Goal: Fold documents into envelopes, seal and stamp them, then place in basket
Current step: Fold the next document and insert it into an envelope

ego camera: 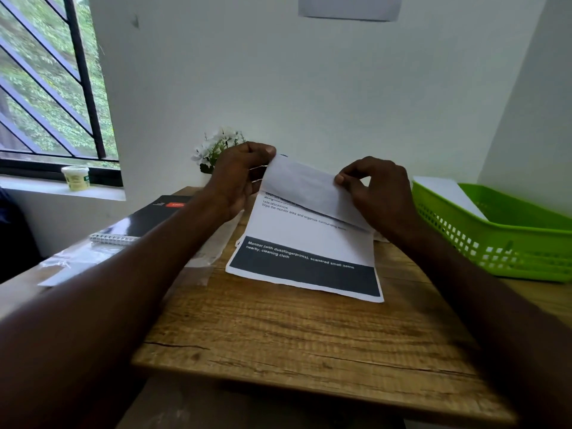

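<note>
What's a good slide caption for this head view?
Both hands fold a printed document beside a green basket.

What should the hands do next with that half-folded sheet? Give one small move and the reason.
Probably bring the raised top edge further down toward the near end and press a crease. The left hand and right hand each pinch a corner of the document, its top part curled over but unflattened, while its dark-banded end lies on the table.
</note>
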The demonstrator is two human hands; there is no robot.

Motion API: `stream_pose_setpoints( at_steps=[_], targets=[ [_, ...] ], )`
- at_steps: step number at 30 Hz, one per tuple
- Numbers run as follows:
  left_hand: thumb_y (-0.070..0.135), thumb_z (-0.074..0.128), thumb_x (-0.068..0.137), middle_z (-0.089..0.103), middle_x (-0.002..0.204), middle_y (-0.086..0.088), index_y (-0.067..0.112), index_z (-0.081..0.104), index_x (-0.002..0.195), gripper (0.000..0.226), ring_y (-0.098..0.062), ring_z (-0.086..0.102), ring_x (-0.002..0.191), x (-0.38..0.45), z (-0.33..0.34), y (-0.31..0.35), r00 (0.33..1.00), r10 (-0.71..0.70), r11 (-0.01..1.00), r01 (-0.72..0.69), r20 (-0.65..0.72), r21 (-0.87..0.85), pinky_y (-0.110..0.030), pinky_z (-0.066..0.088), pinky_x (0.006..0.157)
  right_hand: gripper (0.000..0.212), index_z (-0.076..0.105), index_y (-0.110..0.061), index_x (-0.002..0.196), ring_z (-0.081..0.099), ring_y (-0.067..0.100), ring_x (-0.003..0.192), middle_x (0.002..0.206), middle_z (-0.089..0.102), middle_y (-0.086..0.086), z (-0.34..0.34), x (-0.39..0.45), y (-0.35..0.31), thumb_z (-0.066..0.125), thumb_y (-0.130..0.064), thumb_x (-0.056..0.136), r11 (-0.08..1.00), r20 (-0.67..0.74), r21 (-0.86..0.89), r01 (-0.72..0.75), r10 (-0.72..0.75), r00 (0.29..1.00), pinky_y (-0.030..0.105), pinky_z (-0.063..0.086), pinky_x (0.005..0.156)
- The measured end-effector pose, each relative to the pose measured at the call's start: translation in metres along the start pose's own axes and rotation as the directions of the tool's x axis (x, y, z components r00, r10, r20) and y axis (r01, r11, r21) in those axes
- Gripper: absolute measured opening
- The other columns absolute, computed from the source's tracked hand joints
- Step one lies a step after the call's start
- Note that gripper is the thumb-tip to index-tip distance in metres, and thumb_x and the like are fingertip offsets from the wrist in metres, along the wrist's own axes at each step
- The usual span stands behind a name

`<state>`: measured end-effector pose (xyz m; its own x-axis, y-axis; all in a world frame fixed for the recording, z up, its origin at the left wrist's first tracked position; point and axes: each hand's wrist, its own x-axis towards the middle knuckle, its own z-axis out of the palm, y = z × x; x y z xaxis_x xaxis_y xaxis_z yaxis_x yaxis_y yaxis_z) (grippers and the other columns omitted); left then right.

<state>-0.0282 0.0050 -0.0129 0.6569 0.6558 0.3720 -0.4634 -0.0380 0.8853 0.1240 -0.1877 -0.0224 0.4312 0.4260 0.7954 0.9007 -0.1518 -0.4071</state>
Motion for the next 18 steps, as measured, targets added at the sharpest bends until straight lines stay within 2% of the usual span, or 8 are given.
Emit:
stream_pose_setpoints(
  at_steps=[3,5,7,9,12,15,18],
  targets=[
    [0.025,0.061,0.102,0.077,0.089,-0.008,0.012,0.064,0.089,0.019,-0.023,0.074,0.08,0.004,-0.007,0.001,0.998,-0.036,0.994,0.03,-0.055,-0.105,-0.035,0.063,0.073,0.01,0.08,-0.024,0.087,0.069,0.014,0.092,0.09,0.077,-0.006,-0.002,0.001,0.002,0.072,-0.031,0.087,0.999,-0.01,0.0,-0.046,0.045,0.999,0.04,0.053,0.088],
    [0.044,0.061,0.1,0.076,0.091,-0.007,0.014,0.066,0.089,0.033,-0.02,0.073,0.078,0.004,-0.008,0.001,0.998,-0.065,0.998,0.065,-0.021,-0.015,-0.033,0.061,0.068,0.01,0.08,-0.023,0.088,0.069,0.014,0.093,0.091,0.077,-0.005,-0.005,0.001,0.002,0.073,-0.029,0.089,0.998,0.0,0.008,-0.064,0.064,0.998,0.036,0.052,0.087],
    [0.05,0.067,0.094,0.074,0.091,-0.002,0.016,0.07,0.094,0.034,-0.016,0.072,0.075,-0.001,-0.004,-0.001,0.996,-0.076,0.985,0.069,0.045,0.158,-0.028,0.057,0.062,0.009,0.08,-0.023,0.087,0.069,0.013,0.092,0.091,0.076,-0.005,-0.005,0.001,0.002,0.073,-0.029,0.089,0.998,0.028,0.025,-0.065,0.064,0.998,0.034,0.051,0.084],
    [0.037,0.073,0.092,0.075,0.092,-0.003,0.011,0.072,0.102,0.029,-0.016,0.071,0.074,-0.005,0.001,-0.004,0.991,-0.065,0.965,0.032,0.119,0.262,-0.024,0.053,0.056,0.009,0.08,-0.023,0.087,0.069,0.012,0.091,0.089,0.076,-0.005,-0.004,-0.001,0.0,0.074,-0.029,0.089,0.998,0.046,0.04,-0.05,0.048,0.998,0.033,0.05,0.082],
    [0.016,0.076,0.091,0.079,0.096,-0.009,0.004,0.075,0.109,0.022,-0.019,0.075,0.077,-0.006,0.001,-0.007,0.993,-0.036,0.969,0.006,0.113,0.248,-0.025,0.057,0.058,0.012,0.08,-0.022,0.087,0.068,0.009,0.086,0.086,0.076,-0.006,-0.004,0.0,-0.001,0.075,-0.032,0.089,0.996,0.05,0.057,-0.07,0.067,0.996,0.028,0.049,0.078],
    [0.01,0.074,0.092,0.077,0.083,-0.003,0.008,0.073,0.103,0.012,-0.014,0.073,0.066,-0.002,-0.003,-0.006,0.998,-0.035,0.99,0.028,0.047,0.138,-0.023,0.055,0.054,0.016,0.08,-0.022,0.086,0.067,0.008,0.081,0.081,0.074,-0.007,-0.007,0.003,0.001,0.076,-0.036,0.089,0.972,-0.008,0.122,-0.2,0.203,0.979,0.02,0.045,0.071],
    [0.012,0.074,0.091,0.079,0.087,-0.006,0.006,0.074,0.108,0.017,-0.018,0.075,0.07,0.002,-0.005,-0.01,0.999,-0.051,0.994,0.05,0.011,0.098,-0.026,0.058,0.057,0.021,0.081,-0.019,0.088,0.07,0.016,0.088,0.085,0.076,-0.003,-0.006,0.004,0.012,0.073,-0.038,0.09,0.913,-0.117,0.189,-0.361,0.386,0.915,0.024,0.045,0.074]
  ],
)
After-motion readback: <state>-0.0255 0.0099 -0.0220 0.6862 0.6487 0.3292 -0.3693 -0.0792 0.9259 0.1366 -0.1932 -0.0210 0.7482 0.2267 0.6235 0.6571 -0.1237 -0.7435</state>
